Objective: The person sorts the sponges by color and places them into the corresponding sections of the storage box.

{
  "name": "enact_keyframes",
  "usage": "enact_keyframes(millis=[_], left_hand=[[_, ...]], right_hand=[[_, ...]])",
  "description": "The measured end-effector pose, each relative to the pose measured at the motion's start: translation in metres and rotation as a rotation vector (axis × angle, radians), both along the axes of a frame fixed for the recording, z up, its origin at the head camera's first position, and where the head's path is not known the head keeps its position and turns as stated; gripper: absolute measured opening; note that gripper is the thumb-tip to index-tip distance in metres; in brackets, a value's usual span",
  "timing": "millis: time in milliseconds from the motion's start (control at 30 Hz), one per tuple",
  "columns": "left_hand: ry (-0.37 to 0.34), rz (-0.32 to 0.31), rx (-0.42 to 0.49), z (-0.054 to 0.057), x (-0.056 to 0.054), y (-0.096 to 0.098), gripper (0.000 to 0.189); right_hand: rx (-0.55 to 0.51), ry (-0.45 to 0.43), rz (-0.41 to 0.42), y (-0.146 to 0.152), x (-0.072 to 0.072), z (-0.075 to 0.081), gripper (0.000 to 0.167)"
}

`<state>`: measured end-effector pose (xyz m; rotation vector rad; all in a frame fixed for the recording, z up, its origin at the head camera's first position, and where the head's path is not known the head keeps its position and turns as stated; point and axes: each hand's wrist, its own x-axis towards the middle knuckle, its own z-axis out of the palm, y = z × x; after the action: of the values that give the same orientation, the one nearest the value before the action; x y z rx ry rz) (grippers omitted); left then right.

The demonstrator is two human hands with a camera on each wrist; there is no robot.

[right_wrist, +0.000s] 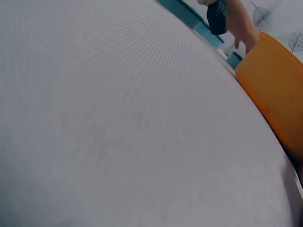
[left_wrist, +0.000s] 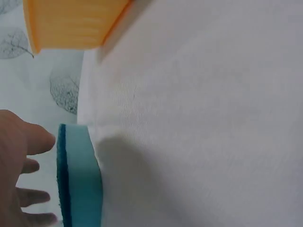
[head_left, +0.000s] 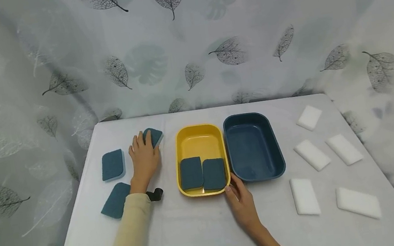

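My left hand (head_left: 144,157) reaches over a blue scouring sponge (head_left: 153,136) at the back left of the table. In the left wrist view that sponge (left_wrist: 83,177) lies with its dark scouring face toward my spread fingers, the thumb tip close to its corner. My right hand (head_left: 243,202) holds the near right corner of a yellow tray (head_left: 198,129), thumb at the front wall and fingers along the right side. Inside the tray, two blue sponges, a left one (head_left: 191,173) and a right one (head_left: 213,174), lie side by side at the near end.
Right beside the yellow tray stands a dark blue tray (head_left: 255,148) with nothing in it. Two more blue sponges, one upper (head_left: 112,164) and one lower (head_left: 116,200), lie at the left. Several white sponge blocks (head_left: 305,196) are scattered on the right. A leaf-print curtain (head_left: 185,36) hangs behind.
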<state>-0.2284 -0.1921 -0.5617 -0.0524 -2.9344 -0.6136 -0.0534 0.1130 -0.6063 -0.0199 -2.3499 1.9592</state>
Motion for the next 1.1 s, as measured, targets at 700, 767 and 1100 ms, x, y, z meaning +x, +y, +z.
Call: enact_keyframes(millis=[700,767,1100], left_hand=[[-0.099,0.040,0.177,-0.004,-0.011,-0.020,0.067],[-0.102,0.040,0.188,-0.001,-0.011,-0.021,0.067],[-0.070,-0.029,0.213,0.012,-0.007,-0.017,0.068]], right_hand=[[0.003,-0.022,0.004,-0.001,-0.002,-0.001,0.055],[0.006,-0.020,0.003,-0.002,-0.001,0.000,0.055],[0.018,-0.012,-0.002,-0.002,0.000,0.001,0.056]])
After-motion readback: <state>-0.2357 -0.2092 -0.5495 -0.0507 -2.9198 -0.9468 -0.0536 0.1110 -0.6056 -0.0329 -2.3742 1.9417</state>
